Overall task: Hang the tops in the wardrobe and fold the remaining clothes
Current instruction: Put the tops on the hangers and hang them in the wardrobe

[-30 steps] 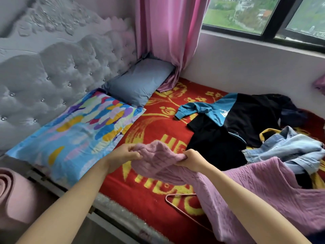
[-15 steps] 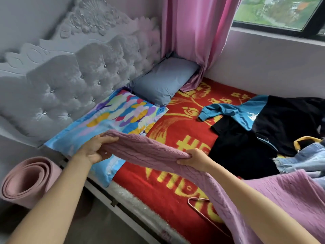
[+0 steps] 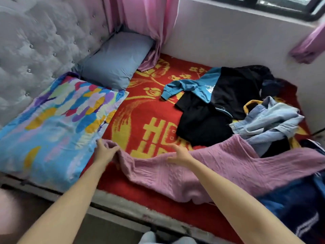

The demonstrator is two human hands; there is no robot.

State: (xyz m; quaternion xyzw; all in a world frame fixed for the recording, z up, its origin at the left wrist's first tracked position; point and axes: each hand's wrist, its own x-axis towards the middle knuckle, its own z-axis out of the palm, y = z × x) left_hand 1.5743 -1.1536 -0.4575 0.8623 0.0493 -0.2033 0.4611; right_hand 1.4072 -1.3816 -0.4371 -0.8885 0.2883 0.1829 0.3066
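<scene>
Pink sweater (image 3: 219, 166) spread along the near edge of the bed, one hand on each part of it.

The sweater lay flat on the red blanket (image 3: 140, 110), running from lower centre to the right edge of the frame. The left hand (image 3: 105, 153) pinched its left end with curled fingers, just beside the multicoloured pillow (image 3: 52, 124). The right hand (image 3: 179, 155) was at the sweater's upper edge with its fingers spread wide, holding nothing; blur hid whether it pressed the knit. Behind the sweater, at centre right, a black and teal top (image 3: 233, 92) lay crumpled, touching a pale denim garment (image 3: 270, 117) whose lower part the sweater overlapped. A navy garment (image 3: 295, 205) sat in the lower right. A grey-blue pillow (image 3: 114, 59) rested against the tufted headboard (image 3: 35, 41) at upper left, below the pink curtain (image 3: 149, 20).
</scene>
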